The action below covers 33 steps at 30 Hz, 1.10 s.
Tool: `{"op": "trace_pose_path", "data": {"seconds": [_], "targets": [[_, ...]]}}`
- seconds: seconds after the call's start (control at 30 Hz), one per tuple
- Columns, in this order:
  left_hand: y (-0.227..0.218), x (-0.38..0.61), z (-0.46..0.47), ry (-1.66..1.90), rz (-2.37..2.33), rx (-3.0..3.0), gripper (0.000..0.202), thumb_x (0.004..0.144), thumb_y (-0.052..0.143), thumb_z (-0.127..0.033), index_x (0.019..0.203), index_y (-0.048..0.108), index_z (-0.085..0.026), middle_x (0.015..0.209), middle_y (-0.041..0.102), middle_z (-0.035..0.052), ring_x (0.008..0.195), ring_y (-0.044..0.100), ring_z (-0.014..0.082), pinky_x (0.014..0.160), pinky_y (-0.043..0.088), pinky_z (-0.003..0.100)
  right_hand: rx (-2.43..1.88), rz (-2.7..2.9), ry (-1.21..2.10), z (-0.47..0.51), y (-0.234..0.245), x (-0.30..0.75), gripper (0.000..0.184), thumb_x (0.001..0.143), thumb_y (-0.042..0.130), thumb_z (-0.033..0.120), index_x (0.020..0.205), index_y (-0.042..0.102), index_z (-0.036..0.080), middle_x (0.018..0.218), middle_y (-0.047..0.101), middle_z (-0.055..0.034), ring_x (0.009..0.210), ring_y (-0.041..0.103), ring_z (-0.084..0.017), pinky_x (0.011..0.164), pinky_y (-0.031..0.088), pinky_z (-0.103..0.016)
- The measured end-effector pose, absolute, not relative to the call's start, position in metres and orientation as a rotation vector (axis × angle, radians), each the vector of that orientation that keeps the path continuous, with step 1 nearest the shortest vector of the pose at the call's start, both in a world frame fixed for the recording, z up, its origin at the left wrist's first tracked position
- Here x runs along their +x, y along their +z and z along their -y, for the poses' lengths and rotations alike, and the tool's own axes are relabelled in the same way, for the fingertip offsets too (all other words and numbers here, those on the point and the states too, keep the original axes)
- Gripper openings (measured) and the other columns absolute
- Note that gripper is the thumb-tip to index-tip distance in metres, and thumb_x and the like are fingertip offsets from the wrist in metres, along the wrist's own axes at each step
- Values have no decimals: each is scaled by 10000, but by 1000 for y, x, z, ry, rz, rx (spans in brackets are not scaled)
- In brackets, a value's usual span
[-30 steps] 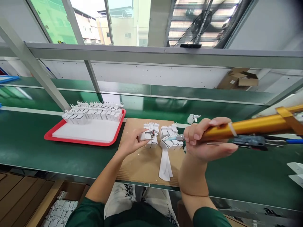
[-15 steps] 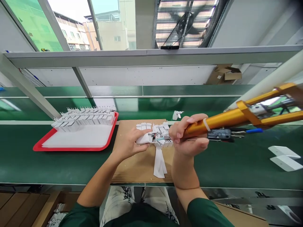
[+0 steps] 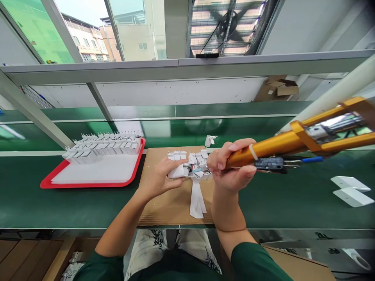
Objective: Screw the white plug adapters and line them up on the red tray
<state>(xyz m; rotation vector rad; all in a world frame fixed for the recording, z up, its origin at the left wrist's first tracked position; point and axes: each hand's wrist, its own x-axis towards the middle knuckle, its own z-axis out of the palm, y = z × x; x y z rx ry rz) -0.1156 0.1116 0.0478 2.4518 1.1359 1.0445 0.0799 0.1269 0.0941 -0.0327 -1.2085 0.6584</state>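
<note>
My left hand (image 3: 159, 177) is closed around a small white charger housing (image 3: 179, 171), held just above a brown cardboard sheet (image 3: 172, 203). My right hand (image 3: 231, 168) grips the front end of a gold-coloured tool (image 3: 295, 142) that runs off to the right. The tool's tip meets the open end of the housing. Several more white housings (image 3: 193, 158) stand in a cluster on the cardboard right behind my hands. White strips (image 3: 197, 201) lie on the cardboard below them.
A red tray (image 3: 88, 181) with a white sheet and several rows of white housings sits at the left on the green belt (image 3: 278, 203). One loose housing (image 3: 210, 140) lies beyond the cardboard. Two white parts (image 3: 350, 190) lie at the right. A cardboard box (image 3: 277, 89) is far behind.
My right hand has brought the tool's tip leftward onto the housing in my left hand. The view has shifted, and the tool's rear end now points higher.
</note>
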Motion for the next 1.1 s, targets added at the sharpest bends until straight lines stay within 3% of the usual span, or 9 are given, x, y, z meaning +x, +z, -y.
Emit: {"op": "trace_pose_path", "data": {"seconds": [0.73, 1.1], "targets": [[52, -115, -110, 966, -1153, 2418, 471, 854, 691, -234, 1322, 634, -233, 1055, 743, 35, 984, 590, 229, 894, 497, 340, 45, 1215, 720, -125, 93, 80, 321, 886, 640, 568, 908, 564, 258, 558, 429, 103, 322, 293, -47, 307, 344, -163], [48, -116, -109, 1030, -1127, 2377, 483, 828, 702, -179, 1305, 648, -232, 1084, 738, 39, 1042, 601, 233, 922, 501, 338, 5, 1210, 706, -125, 96, 81, 457, 798, 683, 674, 842, 510, 253, 534, 436, 108, 294, 299, -45, 283, 331, -163]]}}
